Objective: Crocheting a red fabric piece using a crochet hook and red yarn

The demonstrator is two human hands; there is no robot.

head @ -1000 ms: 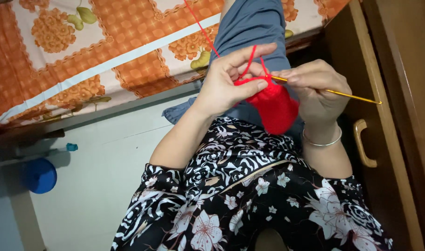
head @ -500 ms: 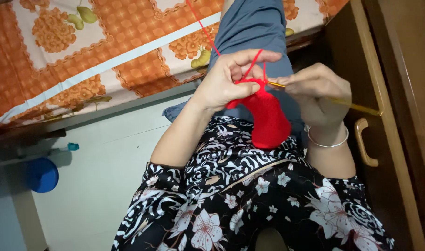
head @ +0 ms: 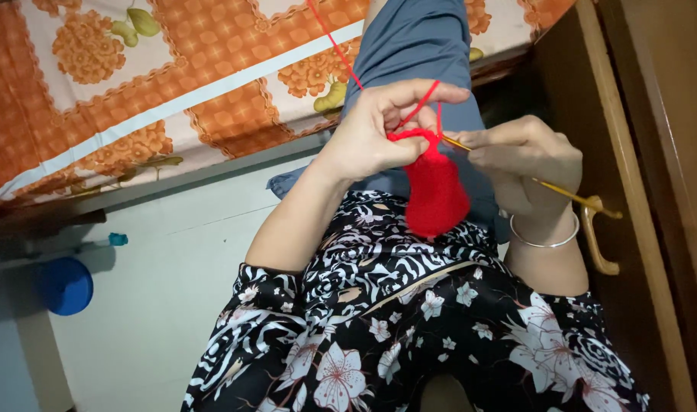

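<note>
Beside the bed, left hand pinched the red crochet piece; right hand gripped the hook, mid-stitch at frame centre.

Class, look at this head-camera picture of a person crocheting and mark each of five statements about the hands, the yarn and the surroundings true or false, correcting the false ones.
1. The left hand pinches the top of the red crochet piece. True.
2. The right hand holds a blue plastic hook. False: the crochet hook is golden yellow.
3. A red yarn strand runs up from the work towards the bedsheet. True.
4. The right wrist is bare. False: it wears a silver bangle.
5. The bedsheet is plain white. False: it is orange with a floral pattern.
</note>
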